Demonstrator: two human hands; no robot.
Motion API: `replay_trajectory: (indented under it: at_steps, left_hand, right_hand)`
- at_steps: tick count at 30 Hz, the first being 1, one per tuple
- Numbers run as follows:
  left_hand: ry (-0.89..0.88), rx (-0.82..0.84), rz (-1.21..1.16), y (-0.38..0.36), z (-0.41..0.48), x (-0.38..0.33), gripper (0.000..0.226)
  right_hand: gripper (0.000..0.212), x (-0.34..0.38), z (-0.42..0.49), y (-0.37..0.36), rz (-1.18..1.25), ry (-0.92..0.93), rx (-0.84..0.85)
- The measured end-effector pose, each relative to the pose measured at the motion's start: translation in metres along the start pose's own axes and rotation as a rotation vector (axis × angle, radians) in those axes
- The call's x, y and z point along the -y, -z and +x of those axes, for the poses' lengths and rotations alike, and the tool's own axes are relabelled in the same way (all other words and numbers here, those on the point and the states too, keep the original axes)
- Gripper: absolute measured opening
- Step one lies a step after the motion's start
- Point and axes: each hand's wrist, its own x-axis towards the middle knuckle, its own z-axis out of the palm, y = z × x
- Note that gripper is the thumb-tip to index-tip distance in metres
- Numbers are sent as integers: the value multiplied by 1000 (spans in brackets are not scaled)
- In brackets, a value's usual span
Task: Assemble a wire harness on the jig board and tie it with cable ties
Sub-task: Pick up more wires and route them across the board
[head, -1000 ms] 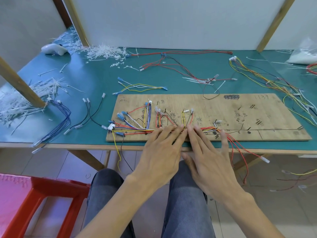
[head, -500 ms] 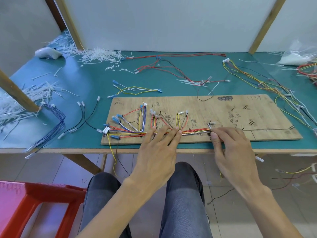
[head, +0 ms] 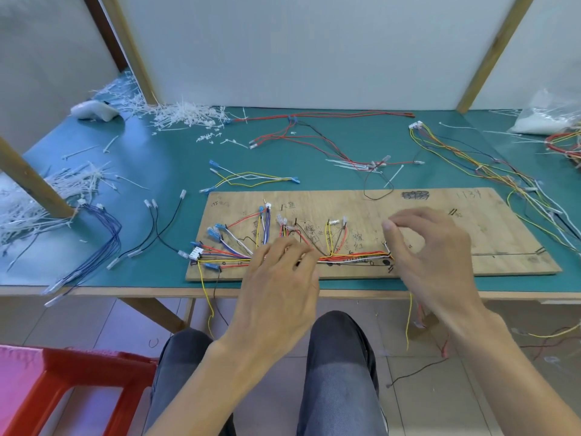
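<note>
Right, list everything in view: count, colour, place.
Table: one, teal top.
Jig board: one, bare wood, table's near edge.
Wire harness: one, mixed colours, along board's near edge.
Cable ties: two heaps, white, back left and far left.
Loose wire sets: several, mixed colours, around board.
Plastic bag: one, clear, back right.
Stool: one, red, bottom left.
Left hand: fingertips on harness.
Right hand: above board, fingers curled.

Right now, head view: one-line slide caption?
Left hand presses wires onto the jig board; right hand hovers at their right end.
</note>
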Motion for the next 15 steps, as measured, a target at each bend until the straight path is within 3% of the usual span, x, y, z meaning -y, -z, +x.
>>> replay_trajectory:
  at_steps: [4, 10, 15]
  left_hand:
    - [38, 12, 16, 7, 1, 17, 27]
    - [52, 40, 46, 9, 3, 28, 34]
    - [9, 56, 67, 8, 7, 28, 31]
  right_hand:
    - [7, 19, 41, -20, 182, -166, 141]
    - [13, 13, 81, -65, 189, -228, 339]
    - [19, 1, 106, -84, 75, -264, 353]
